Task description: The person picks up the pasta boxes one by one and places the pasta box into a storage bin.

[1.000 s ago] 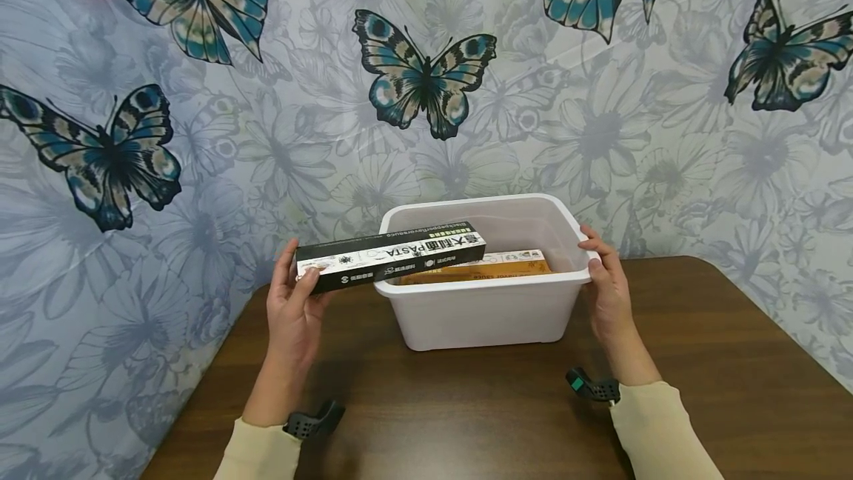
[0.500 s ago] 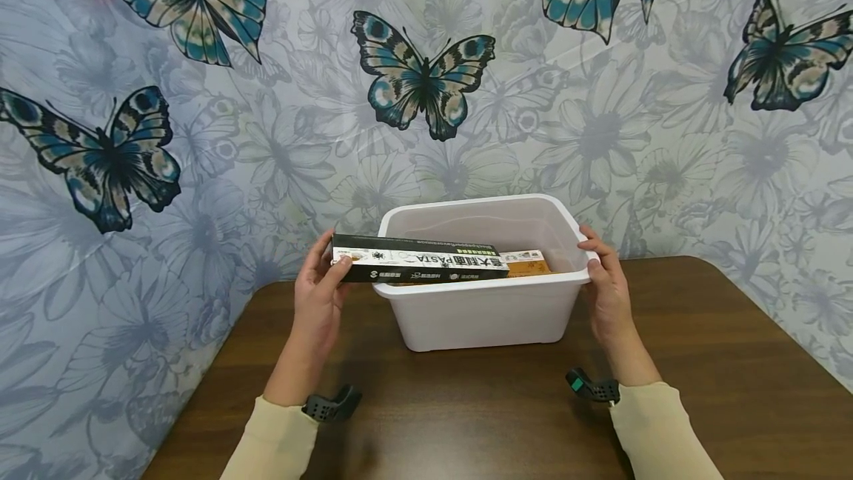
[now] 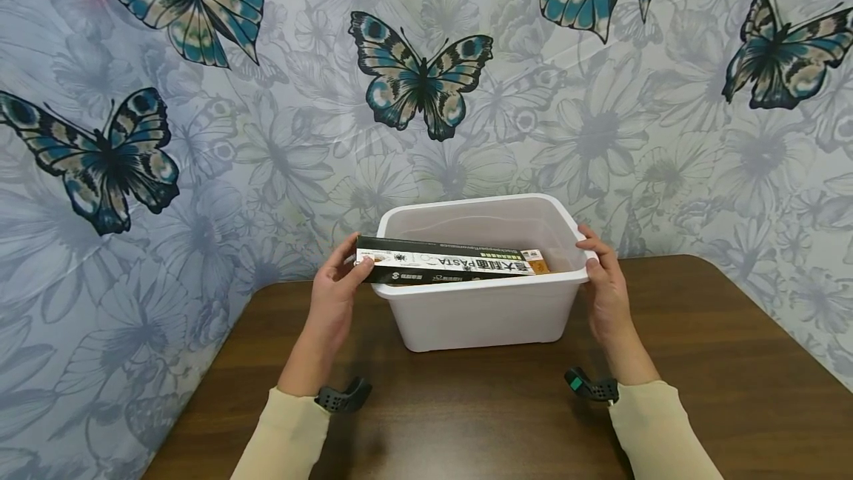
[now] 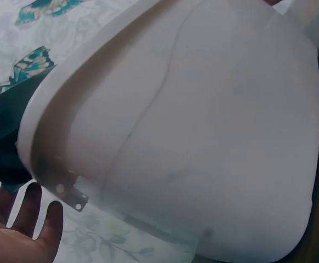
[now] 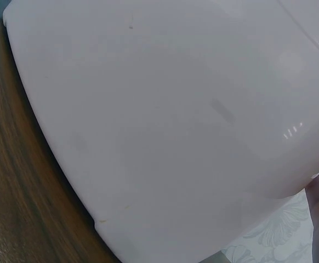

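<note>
My left hand (image 3: 335, 291) pinches the left end of a black-and-white pasta box (image 3: 440, 261) between thumb and fingers. The box slants down to the right into a white plastic tub (image 3: 489, 317), its held end sticking out over the left rim. An orange box (image 3: 537, 261) inside the tub shows only at its right end, the rest hidden under the pasta box. At the tub's right rim my right hand (image 3: 608, 295) grips the edge. In the left wrist view, the dark box end (image 4: 9, 134) lies at the tub rim, beside several fingers of the left hand (image 4: 22, 230).
The tub stands on a brown wooden table (image 3: 466, 413). Close behind the table hangs a floral cloth with butterflies (image 3: 426, 84). Dark bands (image 3: 345, 395) sit on both wrists, below the hands.
My left hand has moved right with the pasta box, lowering its far end into the tub and covering most of the orange box. The right hand and tub have stayed put.
</note>
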